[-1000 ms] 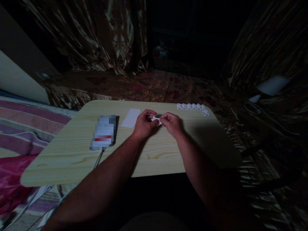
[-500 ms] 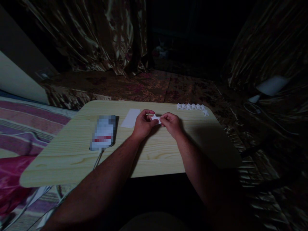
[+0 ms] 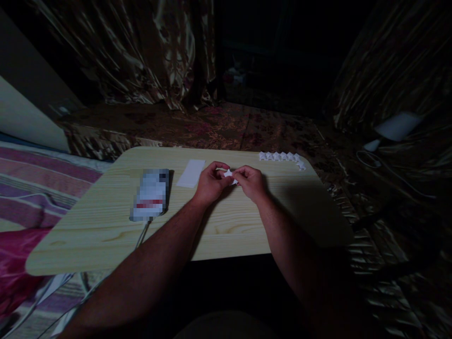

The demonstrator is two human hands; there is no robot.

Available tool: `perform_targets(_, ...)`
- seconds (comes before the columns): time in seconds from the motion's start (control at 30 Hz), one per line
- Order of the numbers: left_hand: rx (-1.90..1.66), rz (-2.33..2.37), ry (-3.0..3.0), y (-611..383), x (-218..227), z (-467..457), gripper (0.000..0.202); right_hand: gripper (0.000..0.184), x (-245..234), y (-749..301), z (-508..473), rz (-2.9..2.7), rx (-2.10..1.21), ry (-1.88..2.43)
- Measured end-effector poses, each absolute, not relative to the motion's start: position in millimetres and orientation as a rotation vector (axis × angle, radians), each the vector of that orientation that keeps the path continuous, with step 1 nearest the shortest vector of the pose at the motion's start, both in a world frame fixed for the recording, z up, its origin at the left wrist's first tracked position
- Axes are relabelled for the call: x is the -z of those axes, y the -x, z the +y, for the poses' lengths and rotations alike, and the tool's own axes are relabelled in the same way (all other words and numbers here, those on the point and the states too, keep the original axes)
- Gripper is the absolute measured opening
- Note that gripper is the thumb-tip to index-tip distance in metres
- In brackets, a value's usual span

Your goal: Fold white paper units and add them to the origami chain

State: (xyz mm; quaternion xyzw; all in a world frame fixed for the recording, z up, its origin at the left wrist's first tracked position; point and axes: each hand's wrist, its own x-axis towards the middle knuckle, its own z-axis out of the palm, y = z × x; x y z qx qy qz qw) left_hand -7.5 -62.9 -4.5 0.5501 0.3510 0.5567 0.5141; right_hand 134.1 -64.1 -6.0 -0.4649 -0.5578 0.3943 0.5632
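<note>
Over the middle of a light wooden table, my left hand and my right hand both pinch a small white folded paper piece between their fingertips. Each hand's fingers are curled closed on it. Most of the paper is hidden by my fingers. A flat white paper strip lies on the table just left of my left hand. A row of several small white folded paper stars sits along the table's far right edge.
A phone with a cable lies on the table to the left. Striped bedding is at the left. Shiny brown curtains hang behind. A white object with cords lies on the patterned cloth at the right.
The paper piece between my fingertips has become smaller and more compact as my fingers worked it. My hands have stayed in nearly the same place.
</note>
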Motion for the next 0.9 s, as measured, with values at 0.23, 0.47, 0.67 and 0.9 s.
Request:
perform_targets(0.23,-1.335,0.838,-1.308,5.7,3.0,-63.9,0.038,0.015,6.8,-134.7,-63.5,-1.331,-0.920,1.097)
perform_targets(0.47,-1.342,0.851,-1.348,6.2,3.2,-63.7,0.038,0.013,5.9,-133.9,-64.7,-1.342,-0.893,1.066)
perform_targets(0.67,-1.339,0.831,-1.372,5.6,2.6,-64.9,0.037,0.014,4.1,-133.7,-66.3,-1.353,-0.880,1.086)
perform_targets(0.9,-1.322,0.811,-1.378,5.5,1.8,-66.2,0.038,0.013,5.0,-134.5,-66.6,-1.399,-0.825,1.084)
